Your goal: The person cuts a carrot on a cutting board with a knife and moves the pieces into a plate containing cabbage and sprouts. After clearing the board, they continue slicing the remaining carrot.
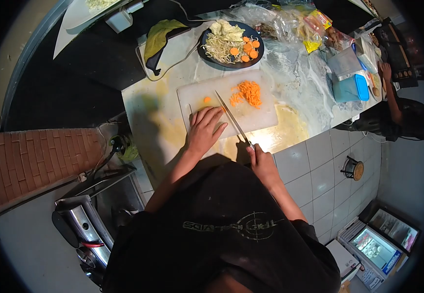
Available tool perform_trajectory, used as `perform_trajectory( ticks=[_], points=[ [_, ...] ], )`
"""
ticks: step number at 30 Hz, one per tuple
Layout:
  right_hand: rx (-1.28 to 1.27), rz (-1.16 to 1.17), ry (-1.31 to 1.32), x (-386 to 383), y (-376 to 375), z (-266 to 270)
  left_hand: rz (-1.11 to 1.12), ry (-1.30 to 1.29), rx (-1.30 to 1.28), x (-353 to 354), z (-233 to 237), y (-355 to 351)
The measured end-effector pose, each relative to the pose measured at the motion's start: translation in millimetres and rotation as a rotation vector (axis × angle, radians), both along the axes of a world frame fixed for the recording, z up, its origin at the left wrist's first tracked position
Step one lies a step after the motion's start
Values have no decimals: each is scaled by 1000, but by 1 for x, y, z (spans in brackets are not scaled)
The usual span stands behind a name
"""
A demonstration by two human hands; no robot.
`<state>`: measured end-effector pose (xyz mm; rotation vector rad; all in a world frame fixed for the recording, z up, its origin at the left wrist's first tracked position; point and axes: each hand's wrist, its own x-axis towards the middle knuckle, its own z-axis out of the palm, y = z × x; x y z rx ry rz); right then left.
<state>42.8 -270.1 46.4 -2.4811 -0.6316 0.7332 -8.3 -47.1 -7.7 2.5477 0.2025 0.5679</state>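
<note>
My right hand (264,168) is wrapped round the handle of a kitchen knife (233,118), whose long blade points away across the white cutting board (268,115). Beside the blade, my left hand (204,131) rests on the board with its fingers together. A bit of orange carrot (223,109) shows at its fingertips, against the knife; most of that piece is hidden. One small carrot slice (206,99) lies loose beyond my left fingers. A pile of carrot strips (249,94) sits on the right part of the board.
Behind the board stands a dark plate (212,59) with bean sprouts, cabbage and carrot slices. A yellow-black cloth (161,41) lies left of it. Plastic bags (290,24) and a blue-lidded container (351,89) occupy the right side. Another person's arm (391,95) reaches in at far right.
</note>
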Motion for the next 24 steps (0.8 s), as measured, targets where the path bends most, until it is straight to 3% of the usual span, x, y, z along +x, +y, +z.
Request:
perform_trajectory(
  ticks=[24],
  points=[
    [-3, 33, -11, 3, 0, 0, -14, 29, 26, 1, 4, 0]
  ],
)
